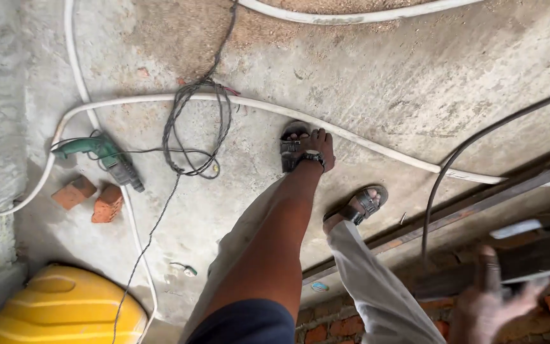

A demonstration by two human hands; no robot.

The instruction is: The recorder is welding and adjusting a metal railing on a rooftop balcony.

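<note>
I look straight down from a height onto a concrete floor [377, 70]. My left arm hangs down the middle of the view, a dark watch [312, 157] on the wrist. My left hand [318, 143] dangles over my sandalled foot [291, 148], and I see nothing in it; its fingers are too small to read. At the bottom right my right hand [493, 304] is blurred, fingers spread, right against a dark wooden plank [542, 258]. My other sandalled foot [365, 202] and a light trouser leg [377, 286] show below.
A green power drill [100, 154] lies at the left beside two brick pieces [90, 197]. A tangled black cable [193, 127] and white pipes [364, 141] cross the floor. A yellow container [65, 307] sits bottom left. A brick wall top [329, 331] and a long metal rail [479, 199] run at the right.
</note>
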